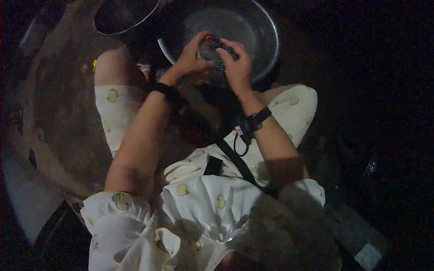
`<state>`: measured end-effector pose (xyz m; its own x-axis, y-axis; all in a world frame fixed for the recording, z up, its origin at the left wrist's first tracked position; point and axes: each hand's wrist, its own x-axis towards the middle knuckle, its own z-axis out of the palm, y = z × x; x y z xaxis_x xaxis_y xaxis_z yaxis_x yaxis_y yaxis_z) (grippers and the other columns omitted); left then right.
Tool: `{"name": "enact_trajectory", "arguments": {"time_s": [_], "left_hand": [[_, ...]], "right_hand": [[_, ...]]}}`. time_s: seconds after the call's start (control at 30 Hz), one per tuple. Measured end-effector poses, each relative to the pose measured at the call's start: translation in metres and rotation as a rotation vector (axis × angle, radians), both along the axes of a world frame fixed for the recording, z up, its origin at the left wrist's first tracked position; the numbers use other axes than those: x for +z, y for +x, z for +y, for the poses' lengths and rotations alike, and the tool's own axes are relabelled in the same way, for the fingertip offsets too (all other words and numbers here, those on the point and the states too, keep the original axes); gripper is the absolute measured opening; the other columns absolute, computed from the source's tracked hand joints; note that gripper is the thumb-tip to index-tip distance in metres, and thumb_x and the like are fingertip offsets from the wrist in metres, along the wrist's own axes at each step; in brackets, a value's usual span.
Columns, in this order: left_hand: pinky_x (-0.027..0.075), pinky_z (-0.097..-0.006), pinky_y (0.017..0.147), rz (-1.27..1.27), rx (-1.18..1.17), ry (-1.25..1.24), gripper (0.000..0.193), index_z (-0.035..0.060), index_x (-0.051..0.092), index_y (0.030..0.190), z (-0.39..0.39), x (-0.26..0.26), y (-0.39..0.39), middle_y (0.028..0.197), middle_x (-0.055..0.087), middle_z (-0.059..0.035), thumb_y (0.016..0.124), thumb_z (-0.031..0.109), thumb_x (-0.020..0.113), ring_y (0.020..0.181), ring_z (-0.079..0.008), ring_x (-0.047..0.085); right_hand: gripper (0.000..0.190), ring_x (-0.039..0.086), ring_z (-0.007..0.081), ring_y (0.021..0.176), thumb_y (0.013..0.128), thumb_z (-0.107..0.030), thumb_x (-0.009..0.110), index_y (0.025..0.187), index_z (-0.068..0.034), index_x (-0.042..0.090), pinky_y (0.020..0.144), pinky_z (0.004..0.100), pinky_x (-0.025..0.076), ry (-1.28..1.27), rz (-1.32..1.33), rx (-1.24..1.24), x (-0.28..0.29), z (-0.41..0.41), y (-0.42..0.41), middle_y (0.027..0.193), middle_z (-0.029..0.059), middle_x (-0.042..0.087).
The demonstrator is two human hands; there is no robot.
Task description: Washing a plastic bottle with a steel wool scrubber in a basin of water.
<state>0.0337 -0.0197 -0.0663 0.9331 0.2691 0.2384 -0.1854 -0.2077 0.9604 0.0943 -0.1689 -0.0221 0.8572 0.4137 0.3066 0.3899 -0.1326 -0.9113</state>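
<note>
A wide round metal basin [268, 56] lies before me, its rim shining in the dim light. Over its near part, both hands hold a small dark object [214, 42] that has a reddish-orange bit at its left end. My left hand [193, 57] grips that left end between thumb and fingers. On the other side, the thumb and fingertips of my right hand [239, 62] pinch its dark, rough-looking right part. Blur and darkness leave its kind unclear. The speckled dark patch below the fingers cannot be made out well.
Another round vessel [127, 18] with a thin bright rim stands at the upper left. My bent knees flank the near side of the basin. A small yellow thing [95, 65] shows beside the left knee. Black bands circle both wrists, and a pale square [368, 256] lies at lower right.
</note>
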Motion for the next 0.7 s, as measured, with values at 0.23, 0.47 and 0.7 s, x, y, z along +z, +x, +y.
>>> {"name": "enact_trajectory", "arguments": {"time_s": [0.23,0.47,0.7], "left_hand": [[0.042,-0.0380,0.100,0.056,-0.168,0.097,0.091,0.0107,0.035,0.137,0.032,0.010,-0.005,0.127,0.048,-0.0125,0.062,0.019,0.087,0.116,-0.0281,0.048],[0.044,-0.0410,0.094,0.008,0.209,0.395,0.089,0.0077,0.040,0.128,0.009,0.012,0.003,0.111,0.042,-0.0183,0.053,0.017,0.086,0.107,-0.0371,0.048],[0.045,-0.0417,0.090,0.125,0.528,0.438,0.082,0.0043,0.039,0.123,-0.028,0.021,0.002,0.110,0.042,-0.0199,0.054,0.009,0.081,0.105,-0.0389,0.047]], "right_hand": [[0.025,0.059,0.0206,0.103,0.079,-0.007,0.071,0.104,-0.006,0.069,0.091,0.0313,0.045,-0.024,0.008,0.151,0.004,-0.001,0.011,0.107,0.0092,0.063],[0.022,0.058,0.0158,0.102,0.083,-0.006,0.067,0.104,-0.004,0.069,0.089,0.0281,0.045,-0.047,0.048,0.176,0.020,0.004,0.019,0.104,0.0071,0.064],[0.019,0.062,0.0202,0.095,0.079,-0.005,0.069,0.099,-0.004,0.070,0.088,0.0319,0.046,-0.032,-0.103,-0.062,0.013,0.009,0.003,0.098,0.0111,0.068]]}}
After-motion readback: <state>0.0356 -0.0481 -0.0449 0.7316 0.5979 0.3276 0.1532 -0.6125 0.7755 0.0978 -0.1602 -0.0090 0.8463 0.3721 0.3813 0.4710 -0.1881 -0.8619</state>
